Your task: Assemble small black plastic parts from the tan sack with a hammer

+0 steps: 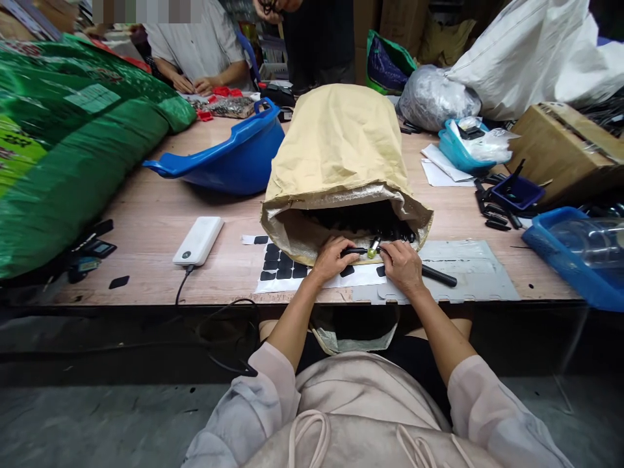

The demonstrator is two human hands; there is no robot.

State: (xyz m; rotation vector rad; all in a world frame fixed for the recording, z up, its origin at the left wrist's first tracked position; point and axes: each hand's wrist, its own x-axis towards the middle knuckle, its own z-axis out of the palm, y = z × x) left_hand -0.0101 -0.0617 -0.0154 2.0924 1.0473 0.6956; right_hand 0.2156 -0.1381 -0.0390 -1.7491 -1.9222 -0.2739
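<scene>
While the left hand (pixel 334 259) pinches a black rod (pixel 355 251), the right hand (pixel 403 265) is closed around what looks like a black tube (pixel 439 275), its end jutting past the palm. Between the fingertips sits a shiny piece with a yellow-green part (pixel 373 248), probably braced from both sides to keep it steady. All this is at the near lip of the sack (pixel 346 140), which lies on the desk (pixel 146 214) with its mouth toward the person, presumably so the black pieces (pixel 361 218) inside are within easy reach.
</scene>
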